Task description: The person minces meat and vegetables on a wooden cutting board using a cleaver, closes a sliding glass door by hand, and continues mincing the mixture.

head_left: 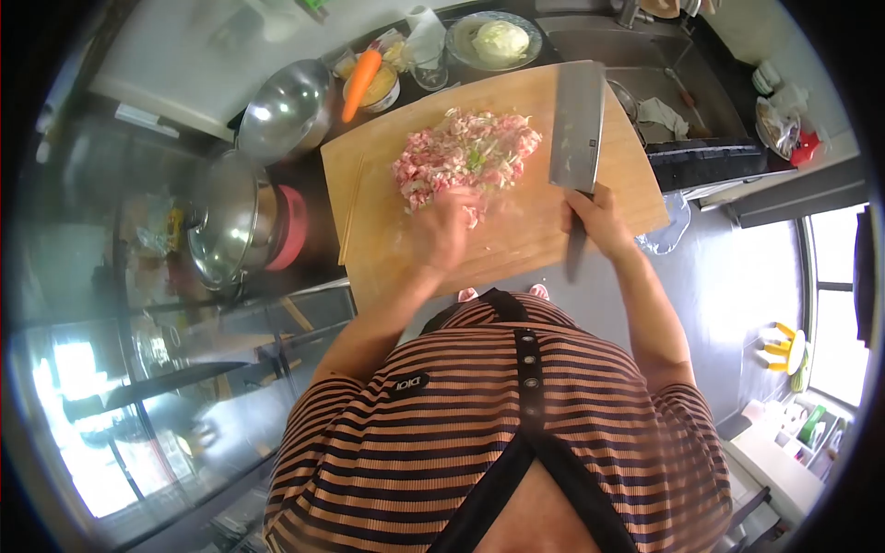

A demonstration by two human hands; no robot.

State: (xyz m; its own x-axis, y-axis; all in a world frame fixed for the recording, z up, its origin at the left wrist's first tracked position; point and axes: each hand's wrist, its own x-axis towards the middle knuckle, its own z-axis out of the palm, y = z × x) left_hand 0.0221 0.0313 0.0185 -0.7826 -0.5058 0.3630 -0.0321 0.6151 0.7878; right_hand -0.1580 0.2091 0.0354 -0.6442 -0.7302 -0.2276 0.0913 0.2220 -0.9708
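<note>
A mound of chopped pink meat mixed with pale and green bits [470,157] is spread on a wooden cutting board [516,253]. At its near edge is my left hand [447,229], its fingers against the meat and smeared by motion, so their grip is unclear. My right hand [601,221] is closed on the dark handle of a cleaver [577,129]. The broad blade points away from me over the board's right side. A pair of chopsticks [351,210] lies along the board's left edge.
Behind the board are a carrot [361,85] across a bowl [380,95], a glass [430,72] and a plate [455,46] with cabbage [501,42]. Metal bowl [288,111] and lidded pot [226,226] stand left. The sink [636,55] is at back right.
</note>
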